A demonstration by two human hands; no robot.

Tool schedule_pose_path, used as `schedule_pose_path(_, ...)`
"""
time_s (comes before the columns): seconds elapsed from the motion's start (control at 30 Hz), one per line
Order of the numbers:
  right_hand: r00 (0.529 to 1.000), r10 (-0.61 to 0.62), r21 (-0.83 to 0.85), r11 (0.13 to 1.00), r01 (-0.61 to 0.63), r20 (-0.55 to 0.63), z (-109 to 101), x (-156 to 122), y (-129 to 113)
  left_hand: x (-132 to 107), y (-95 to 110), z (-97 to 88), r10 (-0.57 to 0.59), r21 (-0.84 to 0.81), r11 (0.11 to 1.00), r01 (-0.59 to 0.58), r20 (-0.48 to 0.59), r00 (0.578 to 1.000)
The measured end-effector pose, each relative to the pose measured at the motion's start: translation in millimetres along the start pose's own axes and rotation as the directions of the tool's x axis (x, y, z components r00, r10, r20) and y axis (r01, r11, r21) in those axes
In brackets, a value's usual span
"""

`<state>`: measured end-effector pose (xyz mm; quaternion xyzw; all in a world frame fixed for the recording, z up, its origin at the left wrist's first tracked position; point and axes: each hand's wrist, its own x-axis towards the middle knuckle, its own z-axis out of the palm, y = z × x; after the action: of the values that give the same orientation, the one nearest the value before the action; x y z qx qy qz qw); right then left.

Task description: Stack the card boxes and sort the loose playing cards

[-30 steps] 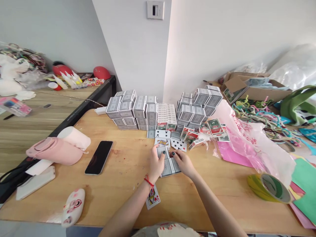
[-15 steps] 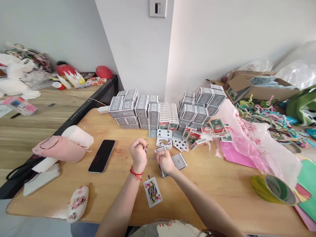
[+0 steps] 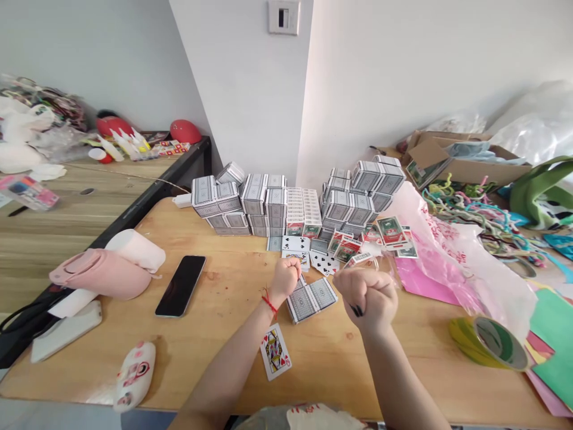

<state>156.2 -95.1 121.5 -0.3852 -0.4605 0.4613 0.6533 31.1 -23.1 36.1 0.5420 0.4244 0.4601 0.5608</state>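
Observation:
My left hand (image 3: pixel 285 278), with a red string bracelet at the wrist, is a closed fist with nothing visible in it. It hovers by the left edge of grey-patterned card decks (image 3: pixel 308 301) lying on the table. To the right of these decks my right hand (image 3: pixel 369 294) is raised as a fist, a dark-nailed thumb folded across it; it also shows nothing held. A queen of hearts (image 3: pixel 276 352) lies face up below the left wrist. Behind the fists are more face-up cards (image 3: pixel 324 263) and tall stacks of grey-backed decks (image 3: pixel 254 200).
Boxed cards (image 3: pixel 347 248) lie in front of the right stacks. A black phone (image 3: pixel 180 286), a pink rolled case (image 3: pixel 101 275) and a white mouse (image 3: pixel 134 376) are at left. Yellow tape (image 3: pixel 470 343), pink plastic (image 3: pixel 430 239) and colourful strings (image 3: pixel 478 209) spread at right.
Both fists have moved right, the right one also rising and turning to show its thumb. The decks on the table are more exposed. A block atop the left stack now leans.

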Motion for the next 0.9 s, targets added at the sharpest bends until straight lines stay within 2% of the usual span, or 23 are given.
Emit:
schedule_pose_path(0.07,0.998,0.066,-0.067,0.996,-0.067,-0.019,-7.6,-3.0,31.2,-1.5,-9.7,2.2,-0.006,0.027,1.000,0.006,0.009,1.000)
schedule_pose_path(0.17,0.982,0.189,-0.138,0.972,-0.191,-0.028,-17.4,-4.8,77.7,-1.8,-13.7,-1.0,-0.003,0.046,0.999,0.004,-0.009,1.000)
schedule_pose_path(0.27,0.976,0.219,-0.162,0.963,-0.217,-0.002,-23.2,-7.0,101.9,-1.6,-10.0,-3.5,0.008,0.048,0.999,-0.006,-0.027,1.000)
schedule_pose_path(0.43,0.972,0.236,-0.187,0.955,-0.229,0.014,-29.2,-8.1,107.6,-12.5,10.7,-1.5,0.049,0.028,0.998,-0.048,-0.046,0.998)
schedule_pose_path(0.57,0.974,0.227,-0.203,0.953,-0.224,-0.006,-30.9,-6.9,110.2,-32.6,17.3,-1.5,0.133,-0.030,0.991,-0.133,0.004,0.991)
schedule_pose_path(0.63,0.975,0.221,-0.214,0.952,-0.220,-0.019,-30.4,-7.2,111.4,-43.4,9.7,-1.2,0.108,0.039,0.993,-0.109,0.036,0.994)
schedule_pose_path(0.7,0.976,0.216,-0.226,0.950,-0.217,-0.028,-29.4,-7.9,111.7,-52.6,-1.6,0.4,0.088,0.203,0.974,-0.105,0.090,0.992)
schedule_pose_path(0.8,0.975,0.220,-0.247,0.943,-0.222,-0.036,-28.0,-9.0,111.2,-61.0,-15.4,6.0,0.115,0.372,0.912,-0.173,0.172,0.978)
schedule_pose_path(0.9,0.972,0.231,-0.271,0.934,-0.233,-0.041,-27.2,-9.7,110.9,-62.3,-19.9,12.4,0.120,0.444,0.875,-0.195,0.192,0.974)
